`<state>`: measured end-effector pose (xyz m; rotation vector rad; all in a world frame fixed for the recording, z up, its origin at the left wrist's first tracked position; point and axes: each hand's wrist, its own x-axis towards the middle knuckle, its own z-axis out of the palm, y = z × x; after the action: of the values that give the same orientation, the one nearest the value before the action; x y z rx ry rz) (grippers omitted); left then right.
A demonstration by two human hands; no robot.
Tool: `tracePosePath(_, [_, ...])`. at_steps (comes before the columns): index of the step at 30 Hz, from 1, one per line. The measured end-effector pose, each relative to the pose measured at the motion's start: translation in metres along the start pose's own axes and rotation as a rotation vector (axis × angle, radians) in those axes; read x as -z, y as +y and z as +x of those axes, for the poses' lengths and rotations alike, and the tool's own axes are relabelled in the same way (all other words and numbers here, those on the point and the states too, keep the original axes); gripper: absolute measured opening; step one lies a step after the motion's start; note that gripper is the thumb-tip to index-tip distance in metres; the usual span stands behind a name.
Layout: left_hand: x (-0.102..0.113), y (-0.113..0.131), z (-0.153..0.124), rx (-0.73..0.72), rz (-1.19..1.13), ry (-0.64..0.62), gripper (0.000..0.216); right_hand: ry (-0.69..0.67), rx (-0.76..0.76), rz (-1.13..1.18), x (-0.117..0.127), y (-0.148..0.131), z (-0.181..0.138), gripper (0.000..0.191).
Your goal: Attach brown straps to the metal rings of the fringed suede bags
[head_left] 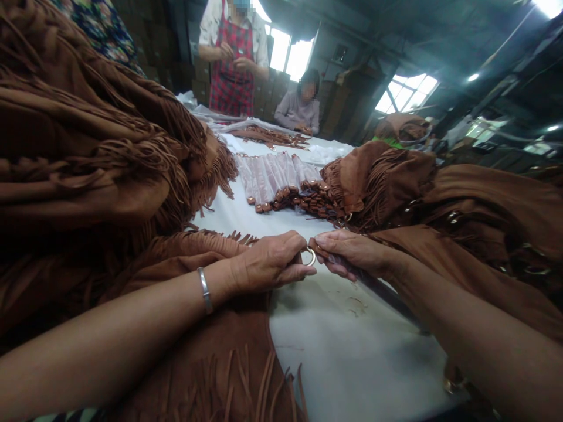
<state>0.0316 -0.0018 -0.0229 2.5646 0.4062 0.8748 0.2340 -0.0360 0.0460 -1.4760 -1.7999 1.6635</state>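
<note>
My left hand (268,262) is closed in a pinch on a small metal ring (310,256) fixed to a brown fringed suede piece (211,351) that lies under my forearm. A silver bangle (204,289) sits on that wrist. My right hand (352,253) is closed on a thin brown strap (378,287), its fingertips meeting the ring from the right. Both hands hover just above the white tabletop (352,346).
A tall heap of brown fringed pieces (88,140) fills the left, another heap (461,211) the right. Plastic-wrapped straps (277,176) lie in a row mid-table. Across the table stand a person in a red checked apron (231,58) and a seated person (301,108).
</note>
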Motion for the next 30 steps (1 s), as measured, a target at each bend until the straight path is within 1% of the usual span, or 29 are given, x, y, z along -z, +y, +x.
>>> tracePosePath(4, [0.001,0.001,0.0,0.049,-0.079,-0.02,0.029,-0.026,-0.009,0.029,0.001,0.001,0.002,0.04])
tracePosePath(6, [0.002,0.002,0.0,0.056,-0.109,-0.04,0.03,-0.065,-0.027,0.041,0.004,0.002,0.002,0.04])
tracePosePath(10, [0.004,0.003,0.0,0.032,-0.152,-0.056,0.032,-0.15,-0.07,0.031,0.009,0.001,0.003,0.043])
tracePosePath(16, [0.005,0.003,-0.001,-0.028,-0.215,-0.066,0.033,-0.21,-0.095,0.034,0.013,0.007,0.003,0.045])
tracePosePath(22, [0.005,-0.001,-0.002,-0.008,-0.254,-0.054,0.034,-0.182,-0.049,0.062,0.007,0.012,0.002,0.044])
tracePosePath(26, [0.004,-0.002,-0.002,-0.012,-0.261,-0.03,0.034,-0.15,-0.013,0.033,-0.001,0.01,-0.002,0.044])
tracePosePath(30, [0.004,0.0,-0.002,-0.029,-0.251,-0.067,0.033,-0.123,-0.011,-0.007,-0.012,0.008,-0.011,0.043])
